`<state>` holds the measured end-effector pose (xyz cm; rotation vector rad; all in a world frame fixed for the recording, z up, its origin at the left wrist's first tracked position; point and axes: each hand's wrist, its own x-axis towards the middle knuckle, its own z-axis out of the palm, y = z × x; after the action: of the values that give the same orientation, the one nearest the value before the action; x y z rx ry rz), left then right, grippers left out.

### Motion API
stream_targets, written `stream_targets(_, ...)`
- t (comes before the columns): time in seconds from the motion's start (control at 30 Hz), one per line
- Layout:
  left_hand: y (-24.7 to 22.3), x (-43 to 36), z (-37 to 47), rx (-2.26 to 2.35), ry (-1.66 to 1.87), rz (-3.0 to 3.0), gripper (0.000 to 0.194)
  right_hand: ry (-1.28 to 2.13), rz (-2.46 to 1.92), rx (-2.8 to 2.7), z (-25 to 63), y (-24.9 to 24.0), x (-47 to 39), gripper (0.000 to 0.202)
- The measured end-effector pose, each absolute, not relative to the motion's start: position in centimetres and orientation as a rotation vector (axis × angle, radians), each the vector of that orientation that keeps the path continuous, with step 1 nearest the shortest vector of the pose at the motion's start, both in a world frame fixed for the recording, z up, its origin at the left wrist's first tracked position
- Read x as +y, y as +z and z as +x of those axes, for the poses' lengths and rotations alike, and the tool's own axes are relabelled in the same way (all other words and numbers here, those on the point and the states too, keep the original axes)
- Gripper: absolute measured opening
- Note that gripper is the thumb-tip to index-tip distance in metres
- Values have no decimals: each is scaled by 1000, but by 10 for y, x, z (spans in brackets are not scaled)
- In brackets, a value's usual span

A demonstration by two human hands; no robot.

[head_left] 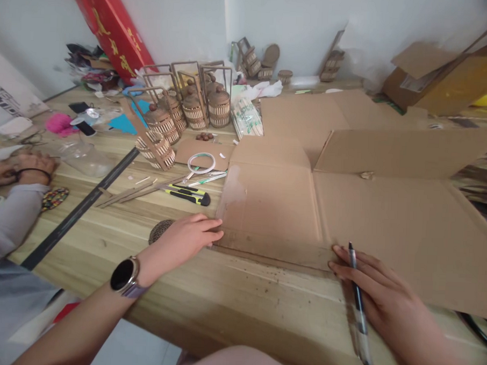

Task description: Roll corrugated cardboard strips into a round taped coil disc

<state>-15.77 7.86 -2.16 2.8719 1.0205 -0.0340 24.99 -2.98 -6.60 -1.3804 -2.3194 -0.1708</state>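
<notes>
A large flattened cardboard box (275,200) lies unfolded on the wooden table (238,306). At its near left corner is my left hand (184,236), wearing a watch, its fingertips on the cardboard edge and the fingers close together. My right hand (380,290) rests at the near edge further right and holds a pen (358,303) that points forward between its fingers. A round dark woven piece (159,231) is partly hidden behind my left wrist. A yellow-and-black utility knife (187,194) lies left of the cardboard, beside thin brown strips (134,193).
Lidded bamboo baskets (195,109) with tall handles stand at the back left, near a roll of white tape (201,163). Another person's hands (32,168) rest at the far left, by a plastic jar (85,158). An open carton (425,77) is at the back right.
</notes>
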Motion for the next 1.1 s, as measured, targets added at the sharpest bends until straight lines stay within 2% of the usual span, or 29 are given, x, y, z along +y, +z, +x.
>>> stream_targets(0.2,-14,80,-151,1017,-99,2848,26,-203,-1318,-2364,267,-82,-28,30)
stream_targets(0.4,-9,80,-149,1022,-156,2863,27,-62,-1318,-2310,279,-105,-30,34)
stream_targets(0.6,1,80,-144,966,-239,2920,29,-138,-1297,-2298,271,-93,-28,30)
stream_targets(0.87,8,96,-118,715,-493,2927,22,-257,-1253,-2335,257,-74,-23,26)
stream_targets(1.03,22,104,-102,578,-571,2972,70,-288,-1267,-2420,260,-73,-25,27)
stream_targets(1.1,29,106,-93,536,-658,2996,80,-290,-1311,-2458,262,-72,-27,28)
